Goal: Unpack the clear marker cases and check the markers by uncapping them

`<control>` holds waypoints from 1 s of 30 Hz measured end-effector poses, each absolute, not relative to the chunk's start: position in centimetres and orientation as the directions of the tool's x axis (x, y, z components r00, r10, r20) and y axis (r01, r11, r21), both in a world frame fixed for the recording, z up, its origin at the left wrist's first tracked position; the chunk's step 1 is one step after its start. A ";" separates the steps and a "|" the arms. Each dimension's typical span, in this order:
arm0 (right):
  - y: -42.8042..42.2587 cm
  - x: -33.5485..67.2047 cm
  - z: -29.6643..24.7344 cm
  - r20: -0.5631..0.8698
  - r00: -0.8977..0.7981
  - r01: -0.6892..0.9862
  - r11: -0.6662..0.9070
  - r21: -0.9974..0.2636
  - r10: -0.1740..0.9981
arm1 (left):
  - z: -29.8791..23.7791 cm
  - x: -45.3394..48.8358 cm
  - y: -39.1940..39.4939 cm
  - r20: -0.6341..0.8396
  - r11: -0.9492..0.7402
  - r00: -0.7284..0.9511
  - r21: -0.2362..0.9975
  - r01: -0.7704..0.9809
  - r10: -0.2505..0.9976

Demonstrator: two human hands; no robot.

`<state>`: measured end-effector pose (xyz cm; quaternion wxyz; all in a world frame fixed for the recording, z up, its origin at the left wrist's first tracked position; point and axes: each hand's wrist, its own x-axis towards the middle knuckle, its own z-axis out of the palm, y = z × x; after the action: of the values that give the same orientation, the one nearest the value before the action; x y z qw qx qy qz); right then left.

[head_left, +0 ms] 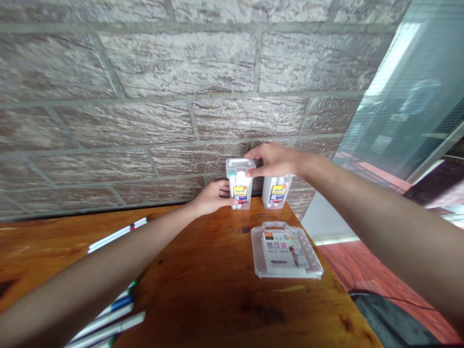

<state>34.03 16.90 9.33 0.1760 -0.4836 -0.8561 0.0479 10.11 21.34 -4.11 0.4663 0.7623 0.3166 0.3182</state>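
The person's two forearms come in from the lower corners — the left forearm (108, 270) passes over several loose markers (119, 324) on the wooden table (203, 295). Farther on the left lie slim white pens (118, 235). To the right, a flat clear plastic case (286, 253) with a printed card lies with its handle toward the wall. Beyond it, near the table's back edge, the left marker box (240, 193) stands upright. The left hand (213, 197) is partly closed around its left side, thumb in front. The right hand (273, 160) has thumb and forefinger parted, holding its upper right edge — how firmly, I cannot tell. Just beside stands a second marker box (278, 193), its top partly hidden by this hand. Behind rises the brick-patterned wall (224, 63).
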 end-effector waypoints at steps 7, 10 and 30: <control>17.4 34.8 9.1 0.227 -0.519 0.768 0.566 -0.299 0.824 | -5.0 10.0 21.9 0.211 -0.364 0.592 0.919 0.151 0.778; 17.5 34.7 8.9 0.229 -0.512 0.766 0.561 -0.314 0.828 | -4.9 10.0 21.9 0.208 -0.371 0.599 0.914 0.162 0.774; 14.3 46.1 8.6 0.031 -0.201 0.639 0.156 -0.754 0.979 | 10.7 12.2 15.1 0.641 -0.893 0.622 0.302 0.335 0.450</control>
<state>46.11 14.29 8.56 0.2728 -0.5700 -0.7095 0.3120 12.15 15.08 10.67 0.0766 0.8973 0.2188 0.3757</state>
